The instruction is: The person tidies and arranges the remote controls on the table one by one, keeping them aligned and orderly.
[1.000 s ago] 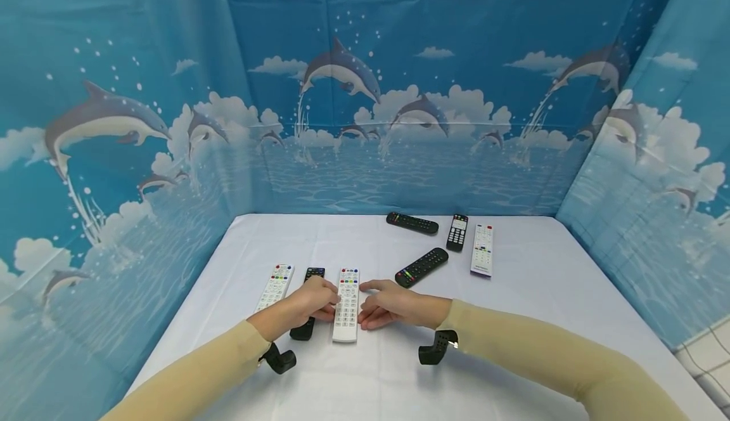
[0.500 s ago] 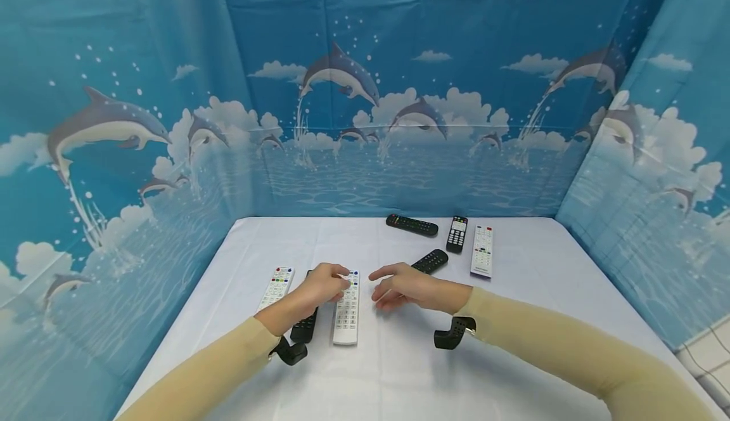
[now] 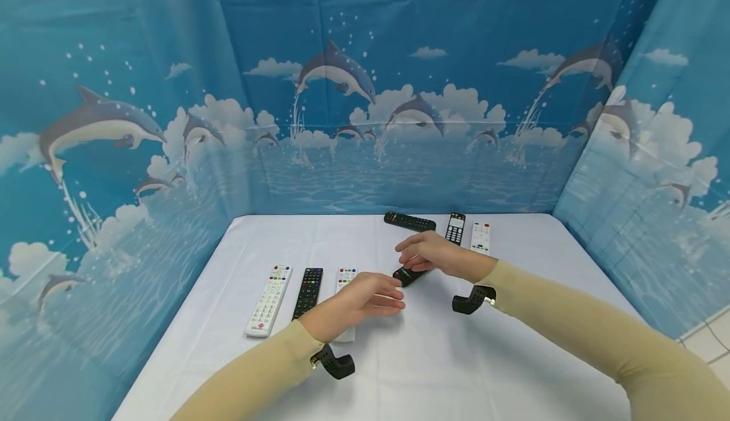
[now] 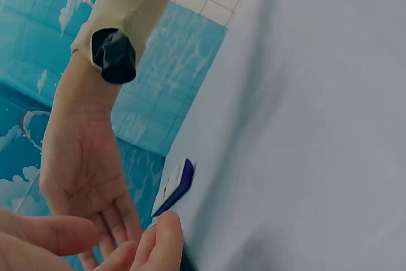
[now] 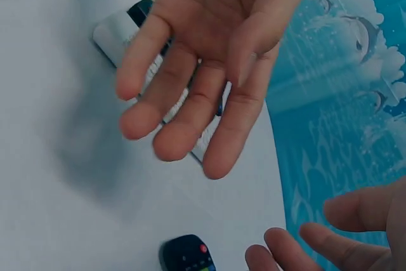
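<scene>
Blue dolphin-printed curtains point(image 3: 342, 170) wall in the white table point(image 3: 410, 376). Both hands are apart and gripping nothing, fingers loosely extended: the left hand point(image 3: 365, 297) hovers over the near-left group's right end, the right hand point(image 3: 429, 253) above the slanted black remote point(image 3: 406, 276). Three remotes stand roughly parallel at near left: left white remote point(image 3: 269, 300), middle black remote point(image 3: 308, 291) and partly hidden third white remote point(image 3: 346, 277). That row looks done; four seem left, scattered toward far right: the slanted one, crosswise black remote point(image 3: 409, 221), upright-lying black remote point(image 3: 455, 227) and far-right white remote point(image 3: 481, 238).
</scene>
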Tool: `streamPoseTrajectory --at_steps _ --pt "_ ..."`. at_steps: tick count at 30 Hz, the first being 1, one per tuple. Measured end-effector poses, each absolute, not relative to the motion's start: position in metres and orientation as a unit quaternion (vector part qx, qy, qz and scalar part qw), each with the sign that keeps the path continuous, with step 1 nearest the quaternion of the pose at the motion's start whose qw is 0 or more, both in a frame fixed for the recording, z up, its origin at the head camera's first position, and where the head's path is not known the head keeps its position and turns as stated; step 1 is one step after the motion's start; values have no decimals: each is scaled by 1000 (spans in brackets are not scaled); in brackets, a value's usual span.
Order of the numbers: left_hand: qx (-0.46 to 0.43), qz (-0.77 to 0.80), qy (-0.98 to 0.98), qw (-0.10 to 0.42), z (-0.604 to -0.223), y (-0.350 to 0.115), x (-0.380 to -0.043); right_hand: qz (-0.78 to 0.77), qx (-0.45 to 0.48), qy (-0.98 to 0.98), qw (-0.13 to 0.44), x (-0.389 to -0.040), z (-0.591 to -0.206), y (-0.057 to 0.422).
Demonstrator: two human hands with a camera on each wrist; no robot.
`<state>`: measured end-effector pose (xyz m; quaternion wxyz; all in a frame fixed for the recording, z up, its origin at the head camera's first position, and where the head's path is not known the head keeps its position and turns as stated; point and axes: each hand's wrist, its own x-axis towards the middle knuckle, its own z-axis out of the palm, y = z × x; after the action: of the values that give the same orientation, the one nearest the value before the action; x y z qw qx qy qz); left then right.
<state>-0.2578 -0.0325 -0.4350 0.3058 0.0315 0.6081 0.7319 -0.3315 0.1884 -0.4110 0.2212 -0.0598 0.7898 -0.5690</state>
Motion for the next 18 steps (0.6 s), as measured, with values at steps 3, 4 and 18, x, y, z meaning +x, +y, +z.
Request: streamPoseTrajectory --at_steps 3,4,18 --pt "6 768 552 324 -440 -13 -254 -553 -68 802 215 -340 -411 197" --pt "-7 782 532 326 -441 -6 -254 -550 -71 804 214 -343 -412 201" --pt "-151 900 347 217 -463 68 -259 -532 -45 828 170 -377 -428 236"
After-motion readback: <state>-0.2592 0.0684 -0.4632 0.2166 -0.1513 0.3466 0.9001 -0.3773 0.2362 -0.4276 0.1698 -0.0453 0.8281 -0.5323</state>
